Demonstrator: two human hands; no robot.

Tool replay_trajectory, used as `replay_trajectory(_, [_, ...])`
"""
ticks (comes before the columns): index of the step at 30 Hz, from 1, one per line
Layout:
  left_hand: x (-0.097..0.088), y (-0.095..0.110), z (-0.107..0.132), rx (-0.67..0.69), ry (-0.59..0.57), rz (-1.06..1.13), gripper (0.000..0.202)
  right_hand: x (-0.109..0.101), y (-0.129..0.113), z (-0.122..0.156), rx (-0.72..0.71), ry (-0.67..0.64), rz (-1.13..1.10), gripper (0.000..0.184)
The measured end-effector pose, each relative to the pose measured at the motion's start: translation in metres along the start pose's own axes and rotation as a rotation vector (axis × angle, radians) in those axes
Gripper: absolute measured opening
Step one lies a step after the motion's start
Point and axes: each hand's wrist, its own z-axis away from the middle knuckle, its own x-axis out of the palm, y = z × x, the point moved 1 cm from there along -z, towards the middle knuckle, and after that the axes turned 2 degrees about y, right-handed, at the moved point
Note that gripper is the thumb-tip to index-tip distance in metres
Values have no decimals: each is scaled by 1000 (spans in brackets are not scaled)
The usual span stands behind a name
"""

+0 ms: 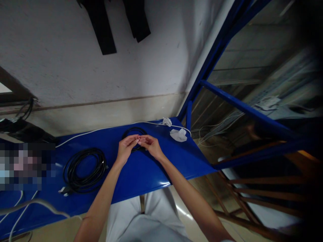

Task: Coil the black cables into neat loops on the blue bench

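My left hand (125, 147) and my right hand (150, 146) meet over a small coil of black cable (135, 128) on the blue table (131, 179). The fingertips of both are pinched together and touch at the middle of the coil. Whatever lies between them is too small to make out. Parts of the coil show above and below the hands; the rest is hidden behind them. A larger coil of black cable (67, 173) lies flat to the left of my left forearm, with its plug end (66, 191) near the table's front.
Two crumpled white papers (178, 135) lie at the right end. A thin white cable (101, 129) runs along the back. Grey and white cables (37, 201) cross the left front. A blue metal frame (209, 60) rises at right, beside a wooden chair (264, 190).
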Motion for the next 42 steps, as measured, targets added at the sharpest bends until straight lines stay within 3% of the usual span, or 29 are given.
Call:
replay_trajectory(11, [-6, -3, 1, 95, -22, -107, 41, -3, -3, 0, 27, 47, 24, 35])
replay_trajectory(15, [-21, -12, -4, 218, -19, -458, 35, -6, -3, 0, 1, 52, 51, 30])
replay_trajectory(18, [-28, -17, -5, 320, -61, -720, 42, -7, -3, 0, -14, 56, 63, 28])
replay_trajectory(22, [-32, -17, -3, 367, -115, -867, 53, -9, -3, -1, -51, 49, 90, 28])
replay_trajectory(27, [-36, -2, 1, 394, -182, -982, 56, -10, -4, 2, -85, 2, 157, 31])
replay_trajectory(35, [-37, 3, 5, 399, -295, -1037, 21, -15, -17, 18, -203, 74, 386, 30])
replay_trajectory(38, [-36, 1, 6, 409, -294, -1029, 13, -14, -25, 37, -251, 121, 491, 25])
replay_trajectory(42, [-34, 0, 7, 439, -315, -1018, 10, -8, -26, 68, -204, 116, 520, 25])
